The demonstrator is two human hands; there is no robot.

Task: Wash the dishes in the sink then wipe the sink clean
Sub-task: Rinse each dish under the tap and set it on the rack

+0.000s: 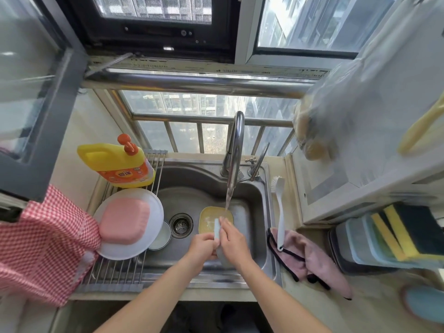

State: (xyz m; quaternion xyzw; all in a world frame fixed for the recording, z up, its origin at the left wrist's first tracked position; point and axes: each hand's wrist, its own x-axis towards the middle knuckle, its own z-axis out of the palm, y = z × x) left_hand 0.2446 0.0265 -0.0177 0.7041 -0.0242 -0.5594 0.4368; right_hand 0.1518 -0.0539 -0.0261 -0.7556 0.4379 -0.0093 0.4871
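Over the steel sink point(258, 200) my left hand point(201, 246) grips a light blue dish point(216, 229) held on edge. My right hand point(234, 243) lies against its right side, fingers stretched toward the water. The tap point(236, 140) is running, and its stream point(229, 195) falls into a yellow square bowl point(208, 221) on the sink floor just beyond my hands. A small white bowl point(162, 237) leans at the sink's left side, beside the drain point(181, 225).
On the roll-up rack point(120, 267) at the left sits a white plate point(153, 205) with an upturned pink bowl point(123, 219), a yellow detergent bottle point(117, 164) behind. A white brush point(280, 212) and pink cloth point(317, 260) lie right of the sink; sponges point(396, 231) farther right.
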